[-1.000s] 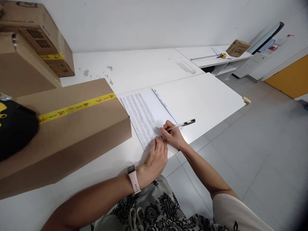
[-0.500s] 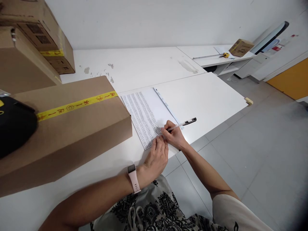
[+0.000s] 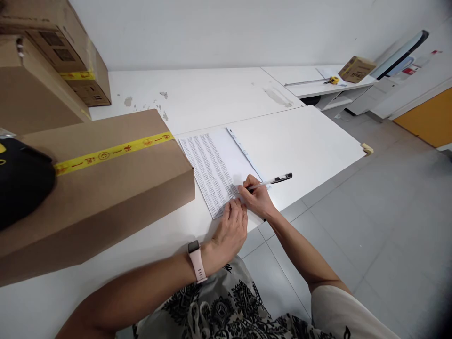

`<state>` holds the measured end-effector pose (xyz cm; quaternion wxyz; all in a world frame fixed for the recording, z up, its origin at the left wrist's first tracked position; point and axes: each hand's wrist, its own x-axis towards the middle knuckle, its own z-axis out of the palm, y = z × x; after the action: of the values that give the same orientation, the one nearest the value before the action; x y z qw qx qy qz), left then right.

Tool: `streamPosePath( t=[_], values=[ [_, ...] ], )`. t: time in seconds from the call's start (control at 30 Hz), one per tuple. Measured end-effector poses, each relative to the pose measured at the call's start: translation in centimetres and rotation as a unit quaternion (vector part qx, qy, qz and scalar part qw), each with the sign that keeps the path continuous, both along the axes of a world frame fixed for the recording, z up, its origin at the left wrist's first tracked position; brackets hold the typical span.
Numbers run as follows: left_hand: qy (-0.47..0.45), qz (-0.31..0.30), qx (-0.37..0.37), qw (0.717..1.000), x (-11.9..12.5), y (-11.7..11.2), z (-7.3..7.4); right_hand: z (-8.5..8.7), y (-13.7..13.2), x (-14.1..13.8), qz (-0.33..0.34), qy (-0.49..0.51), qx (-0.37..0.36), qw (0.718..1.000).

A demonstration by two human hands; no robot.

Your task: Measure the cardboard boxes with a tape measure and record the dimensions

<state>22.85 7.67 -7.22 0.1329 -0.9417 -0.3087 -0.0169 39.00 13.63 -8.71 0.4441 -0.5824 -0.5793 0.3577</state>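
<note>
A sheet of paper (image 3: 206,172), its left part covered in rows of small dark writing, lies on the white table (image 3: 300,141). My right hand (image 3: 257,197) grips a pen (image 3: 271,181) with a clear barrel and black cap end, its top pointing up and right. The pen's tip is hidden by my fingers, low on the page. My left hand (image 3: 231,226) lies flat on the paper's lower edge with its fingers stretched out, close to the right hand. On that wrist is a watch with a pink strap (image 3: 197,264).
A large cardboard box (image 3: 106,188) with yellow tape stands left of the paper, a black object (image 3: 24,183) on top. More boxes (image 3: 52,89) stack behind. Far right are a tape measure (image 3: 333,80) and a small box (image 3: 356,69). The table's right corner has a guard (image 3: 367,149).
My right hand and the pen have shifted slightly to the right. The left hand rests in nearly the same place, and the view has moved a little.
</note>
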Motion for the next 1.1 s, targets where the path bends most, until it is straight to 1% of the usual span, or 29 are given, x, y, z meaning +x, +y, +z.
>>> streamPosePath(
  t=[0.27, 0.4, 0.6, 0.83, 1.1],
  values=[
    [-0.014, 0.003, -0.024, 1.000, -0.03, 0.05, 0.23, 0.05, -0.01, 0.07, 0.005, -0.014, 0.001, 1.000],
    [-0.013, 0.004, -0.015, 1.000, -0.07, -0.03, -0.04, 0.23, -0.13, 0.05, 0.010, -0.010, -0.006, 1.000],
    [0.019, -0.007, 0.027, 0.999, -0.09, -0.05, 0.02, 0.20, -0.09, 0.08, 0.007, -0.009, 0.002, 1.000],
    [0.012, 0.000, 0.033, 0.999, 0.05, -0.01, -0.15, 0.13, -0.06, 0.09, 0.012, -0.001, -0.001, 1.000],
    [0.022, -0.003, 0.019, 1.000, 0.05, -0.04, -0.03, -0.21, 0.08, 0.26, -0.003, -0.006, 0.021, 1.000]
  ],
)
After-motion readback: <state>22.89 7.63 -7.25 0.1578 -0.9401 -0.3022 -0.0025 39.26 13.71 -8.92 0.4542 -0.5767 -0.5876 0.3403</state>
